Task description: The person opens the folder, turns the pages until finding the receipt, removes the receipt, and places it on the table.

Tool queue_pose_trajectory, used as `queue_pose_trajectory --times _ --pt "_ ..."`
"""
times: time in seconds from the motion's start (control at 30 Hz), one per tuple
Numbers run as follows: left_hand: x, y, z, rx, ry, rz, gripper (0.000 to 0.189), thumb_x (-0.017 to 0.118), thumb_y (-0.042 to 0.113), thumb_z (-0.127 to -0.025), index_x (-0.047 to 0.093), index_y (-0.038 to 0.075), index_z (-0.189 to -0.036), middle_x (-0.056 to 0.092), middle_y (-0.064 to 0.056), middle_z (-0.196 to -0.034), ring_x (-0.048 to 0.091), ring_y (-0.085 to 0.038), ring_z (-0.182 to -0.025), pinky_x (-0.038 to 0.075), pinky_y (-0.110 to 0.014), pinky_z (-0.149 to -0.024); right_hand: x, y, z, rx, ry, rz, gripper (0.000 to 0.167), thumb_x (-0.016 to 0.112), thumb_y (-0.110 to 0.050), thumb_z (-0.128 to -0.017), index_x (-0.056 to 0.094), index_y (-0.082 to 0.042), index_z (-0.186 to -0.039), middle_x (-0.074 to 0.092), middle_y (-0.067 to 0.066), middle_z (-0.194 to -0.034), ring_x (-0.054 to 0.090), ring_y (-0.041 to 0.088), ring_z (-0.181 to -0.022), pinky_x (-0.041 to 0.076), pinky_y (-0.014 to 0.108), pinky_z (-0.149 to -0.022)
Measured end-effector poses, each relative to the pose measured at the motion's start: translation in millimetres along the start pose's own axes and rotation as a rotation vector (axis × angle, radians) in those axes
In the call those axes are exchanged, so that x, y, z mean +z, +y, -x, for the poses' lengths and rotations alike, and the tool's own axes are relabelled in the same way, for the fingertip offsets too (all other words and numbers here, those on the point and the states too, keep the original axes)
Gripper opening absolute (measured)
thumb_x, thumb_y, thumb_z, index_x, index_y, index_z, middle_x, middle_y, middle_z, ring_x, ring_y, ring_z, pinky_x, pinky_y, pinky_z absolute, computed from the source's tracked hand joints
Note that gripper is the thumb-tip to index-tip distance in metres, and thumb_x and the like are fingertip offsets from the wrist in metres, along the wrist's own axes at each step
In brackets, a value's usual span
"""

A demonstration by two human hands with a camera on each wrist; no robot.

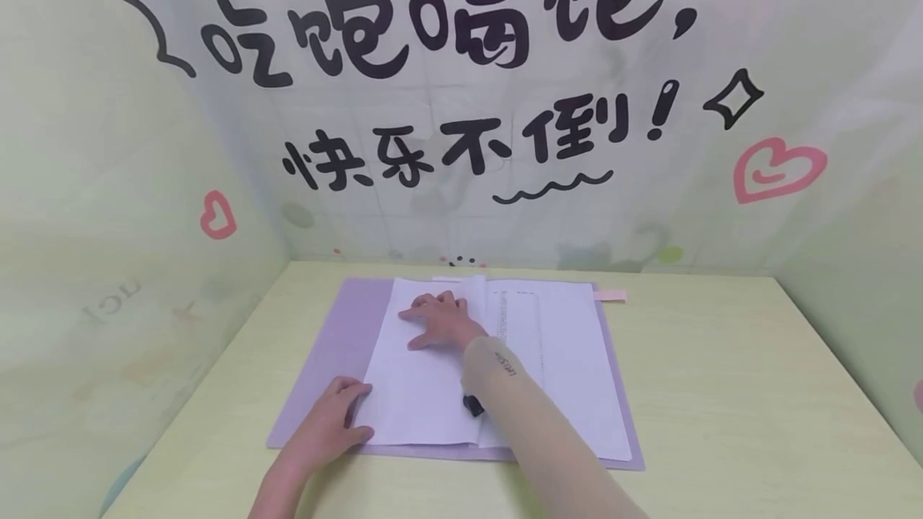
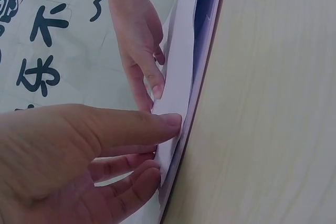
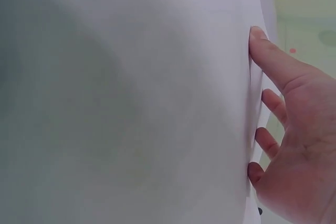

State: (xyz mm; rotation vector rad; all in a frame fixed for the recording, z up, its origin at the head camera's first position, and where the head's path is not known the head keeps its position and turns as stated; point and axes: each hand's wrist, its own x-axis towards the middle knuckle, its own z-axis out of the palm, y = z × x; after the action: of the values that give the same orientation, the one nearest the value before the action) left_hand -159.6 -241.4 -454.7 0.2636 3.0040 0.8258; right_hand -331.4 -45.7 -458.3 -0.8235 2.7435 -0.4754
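A purple folder (image 1: 333, 343) lies spread on the table with white sheets in it. The blank left page (image 1: 418, 391) partly covers its left cover; the right page (image 1: 577, 359) bears faint print and lines. My right hand (image 1: 443, 320) rests on the upper part of the left page, fingers spread. Low on that page's left side, my left hand (image 1: 335, 423) touches the paper with thumb and fingertips well apart. The left wrist view shows its thumb (image 2: 168, 121) on the paper near the edge. In the right wrist view, the fingertips touch the white paper (image 3: 157, 103).
A pink tab (image 1: 611, 295) sticks out at the folder's upper right. The light wooden table (image 1: 735, 391) reaches back to a printed backdrop (image 1: 433, 223) with dark writing. A small black object (image 1: 472, 404) shows beneath the right sleeve (image 1: 534, 423).
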Motion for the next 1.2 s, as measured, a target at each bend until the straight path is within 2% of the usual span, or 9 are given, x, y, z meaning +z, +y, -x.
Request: queue_pose_trajectory --times 0.07,0.13,0.2,0.3,0.47,0.6,0.97,1.2 --pt "-0.3 0.5 0.5 -0.021 -0.006 0.012 0.062 0.084 0.008 -0.071 0.061 -0.001 -0.128 0.057 -0.012 -0.122 0.056 -0.014 -0.09 0.052 -0.031 -0.082 0.6 0.4 -0.2 -0.004 -0.006 0.0 0.063 0.07 -0.048 -0.088 0.045 -0.041 -0.146 0.04 -0.007 -0.156 0.035 0.027 -0.133 0.03 0.047 -0.105" --pt "-0.2 0.6 0.3 -0.031 -0.009 0.023 0.061 0.083 0.007 -0.072 0.062 0.002 -0.129 0.057 -0.01 -0.12 0.049 -0.008 -0.08 0.047 -0.023 -0.071 0.3 0.7 0.1 -0.004 -0.008 0.001 0.063 0.069 -0.048 -0.088 0.045 -0.041 -0.146 0.039 -0.007 -0.156 0.034 0.026 -0.134 0.029 0.046 -0.105" --pt "0.1 0.8 -0.1 -0.029 -0.009 0.035 0.06 0.083 0.006 -0.072 0.063 0.003 -0.128 0.057 -0.008 -0.117 0.045 -0.005 -0.076 0.043 -0.02 -0.067 -0.7 0.8 0.6 -0.005 -0.011 0.002 0.063 0.069 -0.048 -0.089 0.045 -0.041 -0.146 0.038 -0.007 -0.156 0.034 0.026 -0.135 0.029 0.046 -0.105" --pt "0.9 1.8 -1.1 -0.016 -0.005 0.034 0.057 0.083 0.006 -0.071 0.064 0.003 -0.125 0.057 -0.005 -0.111 0.043 -0.003 -0.074 0.042 -0.02 -0.065 -2.4 1.6 1.6 0.0 -0.015 -0.003 0.063 0.069 -0.047 -0.089 0.045 -0.041 -0.146 0.038 -0.008 -0.157 0.033 0.027 -0.136 0.029 0.045 -0.106" --pt "1.1 3.1 -0.9 -0.035 -0.015 0.016 0.057 0.085 0.011 -0.07 0.065 0.004 -0.124 0.053 -0.001 -0.102 0.041 -0.003 -0.071 0.039 -0.02 -0.064 -0.7 2.5 0.2 -0.005 -0.024 0.008 0.063 0.068 -0.05 -0.088 0.044 -0.042 -0.146 0.037 -0.008 -0.157 0.034 0.026 -0.135 0.03 0.046 -0.105" --pt "1.6 3.0 -1.3 -0.039 -0.024 0.007 0.061 0.087 0.016 -0.069 0.065 0.004 -0.125 0.053 -0.001 -0.102 0.04 -0.003 -0.07 0.038 -0.02 -0.063 0.7 2.9 -1.1 -0.002 -0.021 0.007 0.063 0.068 -0.049 -0.088 0.044 -0.042 -0.146 0.037 -0.008 -0.157 0.034 0.026 -0.135 0.03 0.046 -0.105" --pt "2.0 4.5 -1.2 -0.059 -0.022 -0.001 0.062 0.088 0.014 -0.067 0.064 0.003 -0.124 0.051 0.0 -0.099 0.04 -0.004 -0.07 0.037 -0.021 -0.063 2.9 1.5 -1.4 0.019 -0.017 -0.025 0.063 0.07 -0.048 -0.088 0.045 -0.041 -0.146 0.035 -0.007 -0.158 0.029 0.032 -0.142 0.026 0.051 -0.109" --pt "0.0 6.9 -1.7 -0.092 -0.027 0.005 0.064 0.088 0.015 -0.067 0.064 0.005 -0.126 0.051 0.0 -0.098 0.041 -0.007 -0.072 0.037 -0.021 -0.063 -0.6 2.4 -1.6 0.002 -0.002 -0.054 0.058 0.069 -0.047 -0.088 0.05 -0.039 -0.143 0.04 -0.007 -0.156 0.032 0.028 -0.136 0.029 0.047 -0.104"
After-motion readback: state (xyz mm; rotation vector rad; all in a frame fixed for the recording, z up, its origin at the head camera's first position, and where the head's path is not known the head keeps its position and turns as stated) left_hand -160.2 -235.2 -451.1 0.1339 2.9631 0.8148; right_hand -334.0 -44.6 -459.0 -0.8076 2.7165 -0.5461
